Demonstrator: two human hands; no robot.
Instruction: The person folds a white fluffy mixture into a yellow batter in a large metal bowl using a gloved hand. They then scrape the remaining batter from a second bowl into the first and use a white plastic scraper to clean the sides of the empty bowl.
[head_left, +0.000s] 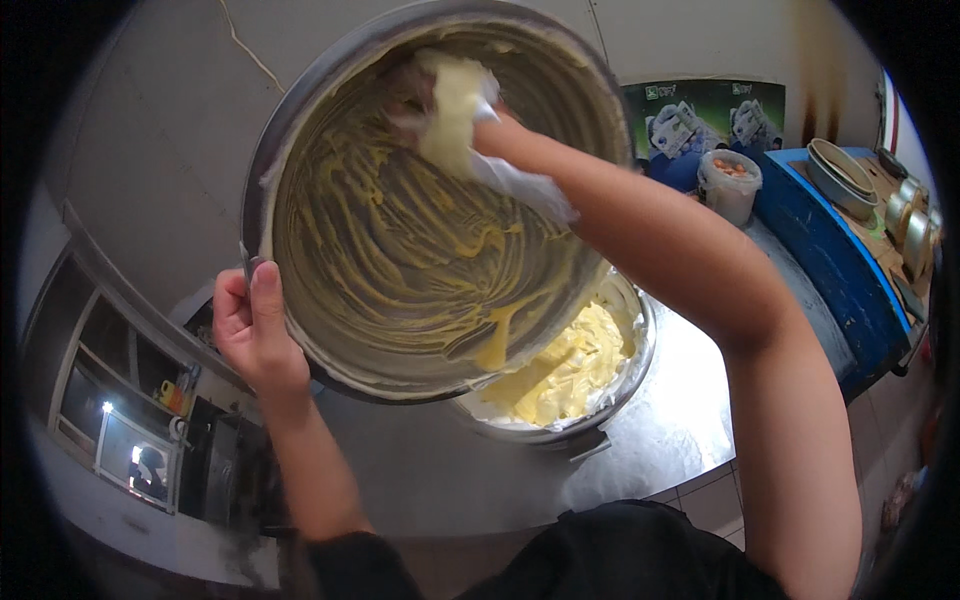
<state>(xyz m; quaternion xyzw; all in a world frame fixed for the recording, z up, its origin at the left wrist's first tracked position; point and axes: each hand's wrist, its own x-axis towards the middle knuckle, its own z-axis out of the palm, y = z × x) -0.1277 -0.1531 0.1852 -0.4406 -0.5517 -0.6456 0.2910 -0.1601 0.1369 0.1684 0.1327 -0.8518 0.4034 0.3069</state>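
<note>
A large metal mixing bowl (390, 255) is tilted towards me, its inner wall streaked with yellow batter. My left hand (262, 326) grips its rim at the left, thumb on the near side. Inside the bowl, my right hand (450, 105) is near the upper wall, covered by thin clear plastic smeared with pale batter. Blur and plastic hide its fingers. Below the tilted bowl stands a second metal bowl (592, 435), partly covered by it. Yellow batter (562, 375) lies over a white foamy mass (634, 367) in there.
The second bowl stands on a shiny metal table (675, 420). At the right are a white bucket (731, 195), a blue-sided bin or counter (825, 247) and round metal pans (844, 180). A printed carton (705, 124) is against the wall.
</note>
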